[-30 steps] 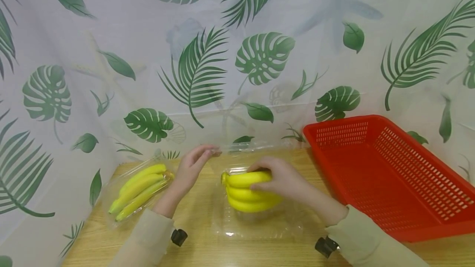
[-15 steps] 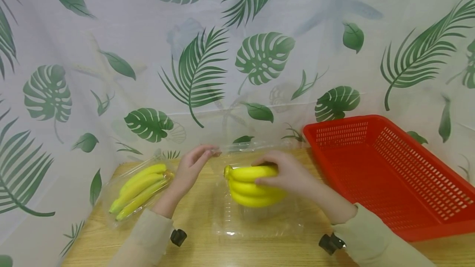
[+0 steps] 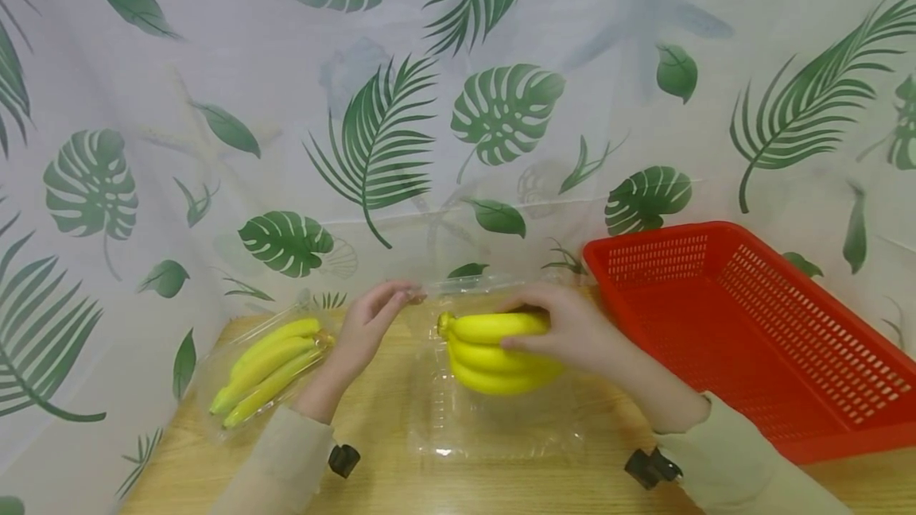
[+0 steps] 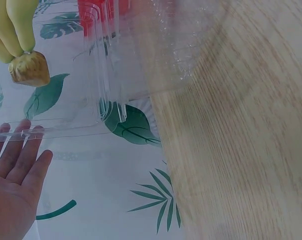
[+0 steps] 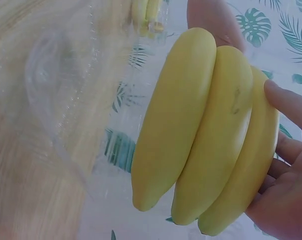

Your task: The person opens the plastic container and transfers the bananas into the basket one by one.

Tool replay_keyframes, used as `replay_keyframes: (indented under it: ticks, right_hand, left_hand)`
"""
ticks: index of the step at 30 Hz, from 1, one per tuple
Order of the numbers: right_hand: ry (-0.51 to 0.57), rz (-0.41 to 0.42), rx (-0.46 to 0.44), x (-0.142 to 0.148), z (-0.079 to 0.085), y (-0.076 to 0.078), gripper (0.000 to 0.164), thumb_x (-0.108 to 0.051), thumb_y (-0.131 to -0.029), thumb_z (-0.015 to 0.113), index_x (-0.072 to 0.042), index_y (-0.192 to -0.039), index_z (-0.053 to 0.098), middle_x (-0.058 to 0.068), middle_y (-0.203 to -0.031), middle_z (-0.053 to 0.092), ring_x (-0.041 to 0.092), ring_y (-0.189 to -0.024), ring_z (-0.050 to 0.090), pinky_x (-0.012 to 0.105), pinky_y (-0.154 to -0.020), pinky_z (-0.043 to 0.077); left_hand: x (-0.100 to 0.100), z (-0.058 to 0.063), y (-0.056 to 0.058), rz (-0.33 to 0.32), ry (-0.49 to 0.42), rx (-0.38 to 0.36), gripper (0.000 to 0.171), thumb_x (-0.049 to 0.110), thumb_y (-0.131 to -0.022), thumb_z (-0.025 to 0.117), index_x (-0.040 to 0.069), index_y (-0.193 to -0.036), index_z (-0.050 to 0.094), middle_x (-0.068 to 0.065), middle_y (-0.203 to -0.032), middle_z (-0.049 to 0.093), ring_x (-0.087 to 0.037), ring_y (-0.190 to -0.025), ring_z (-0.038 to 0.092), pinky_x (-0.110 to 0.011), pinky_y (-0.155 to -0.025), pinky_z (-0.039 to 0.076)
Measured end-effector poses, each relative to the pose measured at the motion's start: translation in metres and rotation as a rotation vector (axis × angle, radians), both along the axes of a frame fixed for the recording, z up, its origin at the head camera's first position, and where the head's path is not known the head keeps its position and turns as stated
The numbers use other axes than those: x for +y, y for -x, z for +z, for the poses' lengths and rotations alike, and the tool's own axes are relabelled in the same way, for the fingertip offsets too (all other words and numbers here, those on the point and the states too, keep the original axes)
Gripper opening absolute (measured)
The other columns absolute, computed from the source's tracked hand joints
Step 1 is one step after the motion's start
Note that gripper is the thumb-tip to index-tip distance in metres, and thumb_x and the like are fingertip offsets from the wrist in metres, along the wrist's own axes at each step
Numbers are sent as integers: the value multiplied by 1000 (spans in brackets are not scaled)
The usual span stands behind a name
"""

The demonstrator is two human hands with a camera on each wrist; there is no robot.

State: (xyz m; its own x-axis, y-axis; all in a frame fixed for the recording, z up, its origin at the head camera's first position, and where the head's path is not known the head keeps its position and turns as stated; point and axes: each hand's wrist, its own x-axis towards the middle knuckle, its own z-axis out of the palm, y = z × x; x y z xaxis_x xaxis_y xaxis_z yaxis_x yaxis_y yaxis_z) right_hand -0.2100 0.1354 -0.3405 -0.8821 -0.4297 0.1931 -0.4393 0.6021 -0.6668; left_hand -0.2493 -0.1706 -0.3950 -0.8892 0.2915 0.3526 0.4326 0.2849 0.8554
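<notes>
You hold the bananas (image 3: pixel 501 356) over the clear box (image 3: pixel 444 450), its lid (image 3: pixel 487 283) raised behind
Nearest you is the wooden table (image 3: pixel 401 479), a flat support for the box. Above the box your right hand (image 3: pixel 565 328) grips the bunch from its right end, thumb on the near face and the other fingers curled behind, stem pointing left; that side hold probably leaves the underside free, though you cannot tell whether it touches the box floor. Your left hand (image 3: pixel 368 320) has nearly straight, slightly parted fingers, tips touching the lid's edge, likely to stop it dropping forward; whether the thumb presses too is unclear. Off to the left lies a plastic-wrapped second bunch (image 3: pixel 272 360), out of the way; on the right sits the red basket (image 3: pixel 673 235), and leaf-print cloth (image 3: pixel 286 70) hangs behind everything
</notes>
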Motion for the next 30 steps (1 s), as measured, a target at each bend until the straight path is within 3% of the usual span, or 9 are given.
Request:
replay_keyframes:
  ticks: [10,30]
  right_hand:
    - [18,14,28,10,10,-5,39,-27,-87,89,-15,-123,78,-1,-118,76,21,-108,62,40,-97,56]
    - [69,11,45,36,31,-21,37,-27,-89,88,-20,-124,76,-3,-118,74,19,-104,60,25,-89,58]
  left_hand:
    - [-1,-1,0,2,5,-1,34,14,-113,48,-6,-134,64,-27,-131,72,-45,-124,68,-62,-115,51]
    - [0,0,0,2,-1,-13,34,15,-113,47,-6,-135,64,-27,-131,72,-46,-125,68,-56,-117,51]
